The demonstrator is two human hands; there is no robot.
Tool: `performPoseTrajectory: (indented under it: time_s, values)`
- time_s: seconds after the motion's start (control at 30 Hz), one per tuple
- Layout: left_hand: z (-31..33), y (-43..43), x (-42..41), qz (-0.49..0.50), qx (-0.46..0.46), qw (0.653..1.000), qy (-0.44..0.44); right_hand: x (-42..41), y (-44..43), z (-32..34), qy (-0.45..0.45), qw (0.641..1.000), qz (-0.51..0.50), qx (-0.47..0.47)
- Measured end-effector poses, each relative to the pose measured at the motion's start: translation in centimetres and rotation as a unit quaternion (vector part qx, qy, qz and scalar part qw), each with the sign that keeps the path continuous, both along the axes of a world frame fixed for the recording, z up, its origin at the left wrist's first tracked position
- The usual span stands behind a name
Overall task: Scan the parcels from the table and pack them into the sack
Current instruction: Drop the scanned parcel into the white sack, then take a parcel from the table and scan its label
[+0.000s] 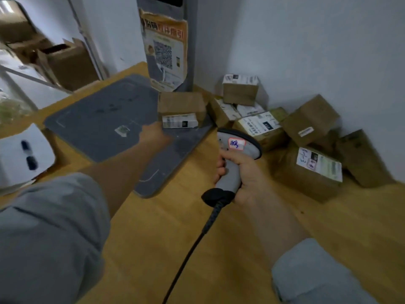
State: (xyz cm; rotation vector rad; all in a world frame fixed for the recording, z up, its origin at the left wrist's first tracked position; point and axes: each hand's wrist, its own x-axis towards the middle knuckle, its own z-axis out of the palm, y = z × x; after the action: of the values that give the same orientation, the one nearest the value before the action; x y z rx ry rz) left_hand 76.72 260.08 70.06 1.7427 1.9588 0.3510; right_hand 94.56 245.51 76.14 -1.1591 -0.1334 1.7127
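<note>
The scanner (240, 144) is held by its handle in the right grip (245, 174), fingers curled round it, with the head aimed toward the far side of the surface (219, 238). The left grip (153, 135) is stretched out over the grey mat (98, 119); its opening cannot be told through the blur. Just beyond it and to its right, the nearest parcel (180, 105) is seen, long axis crosswise, label facing the person. The left grip is judged the nearer. Further parcels (306, 167) are heaped in the far right corner.
</note>
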Motion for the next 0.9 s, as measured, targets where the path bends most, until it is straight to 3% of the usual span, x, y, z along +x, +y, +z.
performPoseTrajectory:
  time_s: [0.1, 0.37, 0.63, 0.7, 0.9]
  values:
    - [-1.2, 4.8, 0.5, -0.025, 0.003, 0.998, 0.063, 0.1, 3.1, -1.6, 0.008, 1.0, -0.004, -0.025]
    - [-4.3, 13.7, 0.7, -0.117, -0.014, 0.988, 0.098, 1.0, 7.4, -4.6, 0.005, 0.998, -0.006, -0.06]
    - [-5.1, 7.6, 4.6, -0.17, 0.132, 0.958, 0.191, 1.5, 7.5, -5.3, 0.015, 0.997, 0.003, -0.08]
    - [-4.6, 6.8, 5.6, -0.161, 0.11, 0.961, 0.197, 1.7, 6.9, -5.2, 0.015, 0.997, 0.005, -0.079]
    - [-2.3, 8.2, 4.9, -0.207, -0.079, 0.956, 0.193, 2.8, 3.6, -4.0, 0.001, 0.996, 0.01, -0.088]
